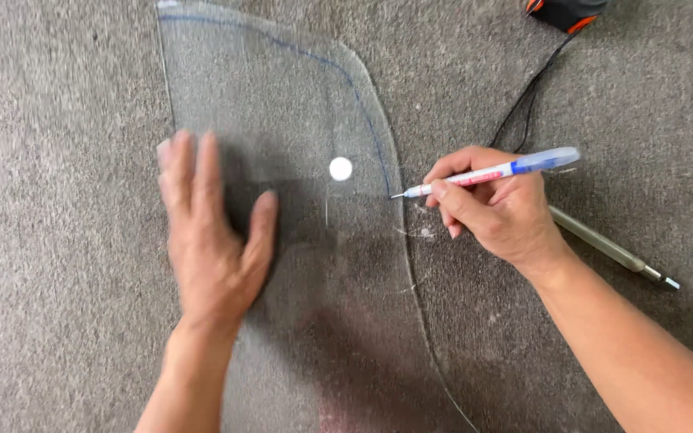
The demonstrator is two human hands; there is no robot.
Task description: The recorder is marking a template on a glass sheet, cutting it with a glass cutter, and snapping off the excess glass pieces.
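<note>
Your left hand point(214, 240) is pressing flat, fingers spread, on the glass sheet point(298, 104); your right hand point(491, 208) is pinching the blue marker point(495, 171), tip touching the sheet's curved edge.

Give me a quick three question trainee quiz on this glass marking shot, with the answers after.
1. True or false: the left hand lies flat on the glass sheet.
2. What does the right hand hold? A) marker pen B) scissors C) brush
3. Fill in: the line drawn along the glass edge is ____.

Key: 1 true. 2 A. 3 blue; the blue line follows the curved edge, and the pen tip meets it.
</note>
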